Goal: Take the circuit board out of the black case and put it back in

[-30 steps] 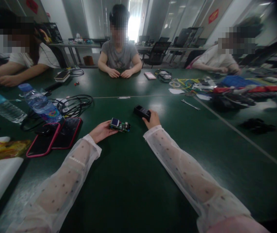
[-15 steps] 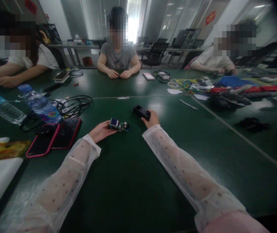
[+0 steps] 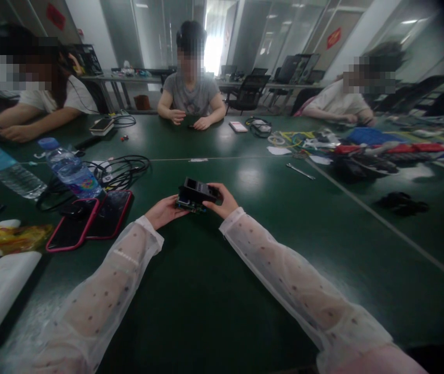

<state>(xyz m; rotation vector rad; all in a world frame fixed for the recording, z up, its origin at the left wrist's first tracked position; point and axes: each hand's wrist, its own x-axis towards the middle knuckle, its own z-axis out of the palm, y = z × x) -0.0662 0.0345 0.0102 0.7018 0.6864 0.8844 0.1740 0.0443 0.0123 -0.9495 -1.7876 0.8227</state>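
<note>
My left hand grips the left end of a green circuit board with a small screen, held above the dark green table. My right hand is closed on a black plastic case with a window opening. The case lies over the board, covering most of its top, and its near side leaves the board's lower edge showing. Whether the case is seated on the board or only held just above it, I cannot tell.
Left of my hands lie two red-edged phones, black cables, water bottles and a white device. A wrench and a heap of parts are to the right. Three people sit around the table.
My right hand has moved left with the black case, from beside the circuit board to over it. My left hand stays nearly in place with the board.
</note>
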